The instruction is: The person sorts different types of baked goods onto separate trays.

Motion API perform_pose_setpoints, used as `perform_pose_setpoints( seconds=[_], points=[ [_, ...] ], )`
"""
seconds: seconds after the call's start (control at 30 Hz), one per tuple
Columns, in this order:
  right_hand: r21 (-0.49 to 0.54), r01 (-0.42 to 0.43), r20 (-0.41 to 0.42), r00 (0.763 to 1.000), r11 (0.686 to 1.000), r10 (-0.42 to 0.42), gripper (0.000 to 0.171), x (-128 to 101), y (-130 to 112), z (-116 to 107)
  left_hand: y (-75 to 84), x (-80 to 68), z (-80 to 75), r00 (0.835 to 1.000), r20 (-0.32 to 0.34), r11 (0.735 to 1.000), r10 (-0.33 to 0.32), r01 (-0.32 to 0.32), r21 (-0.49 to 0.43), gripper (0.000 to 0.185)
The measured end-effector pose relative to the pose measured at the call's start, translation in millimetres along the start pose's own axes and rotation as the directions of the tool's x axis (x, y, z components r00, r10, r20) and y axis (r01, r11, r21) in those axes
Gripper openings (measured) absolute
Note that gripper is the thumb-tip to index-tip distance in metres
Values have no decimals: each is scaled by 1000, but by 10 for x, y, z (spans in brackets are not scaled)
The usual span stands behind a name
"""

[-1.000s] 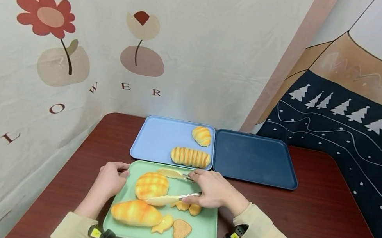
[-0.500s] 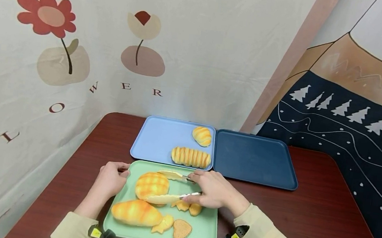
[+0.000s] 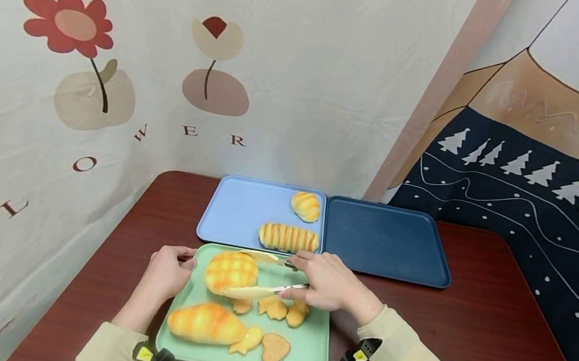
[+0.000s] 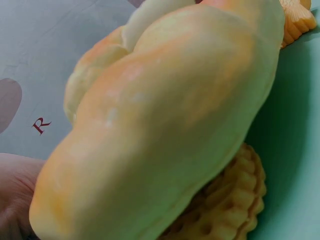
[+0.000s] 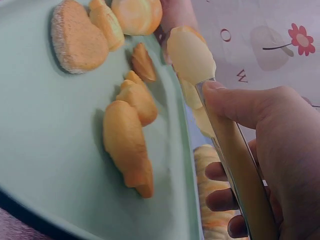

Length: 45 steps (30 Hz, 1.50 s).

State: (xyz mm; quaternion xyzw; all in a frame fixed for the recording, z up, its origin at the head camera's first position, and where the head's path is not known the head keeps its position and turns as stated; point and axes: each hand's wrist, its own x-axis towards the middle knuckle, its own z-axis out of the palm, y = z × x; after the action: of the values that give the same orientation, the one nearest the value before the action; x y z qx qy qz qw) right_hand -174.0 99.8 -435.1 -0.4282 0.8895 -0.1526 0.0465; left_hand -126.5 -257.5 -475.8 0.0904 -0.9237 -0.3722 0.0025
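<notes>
Dark red-brown table (image 3: 466, 320) is backed by printed fabric hangings. Three trays are counted: a green tray (image 3: 313, 350), a light blue tray (image 3: 232, 210) and a dark blue tray (image 3: 384, 239). Tongs (image 3: 257, 275) are gripped by the right hand (image 3: 328, 283), fingers curled round the handles. A round, golden, grid-scored bun (image 3: 231, 272) is clamped between the blades over the green tray's far left part. The left hand (image 3: 168, 274) is curled on that tray's left rim. Two striped rolls are counted on the light blue tray. One long loaf (image 3: 206, 323) and five small biscuits remain on the green tray. Only the right wrist view shows the thumb pressed flat on the tong arm; the left wrist view is filled by the loaf.
</notes>
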Motion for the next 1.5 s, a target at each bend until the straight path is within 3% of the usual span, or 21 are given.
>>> perform_pose_setpoints(
  seconds=[0.33,0.93,1.5],
  points=[
    [-23,-14,-72,997,1000,12,73,84,-4,-96,-12,-6,1,1000,-5,1000,9,-9,2,30],
    [-70,-42,-76,996,997,37,75,397,50,-324,-22,-10,-8,1000,-2,1000,8,-8,-9,31],
    [-135,-87,-91,993,987,76,72,726,202,-290,5,-4,-10,1000,-7,1000,-8,8,-3,29]
  ],
)
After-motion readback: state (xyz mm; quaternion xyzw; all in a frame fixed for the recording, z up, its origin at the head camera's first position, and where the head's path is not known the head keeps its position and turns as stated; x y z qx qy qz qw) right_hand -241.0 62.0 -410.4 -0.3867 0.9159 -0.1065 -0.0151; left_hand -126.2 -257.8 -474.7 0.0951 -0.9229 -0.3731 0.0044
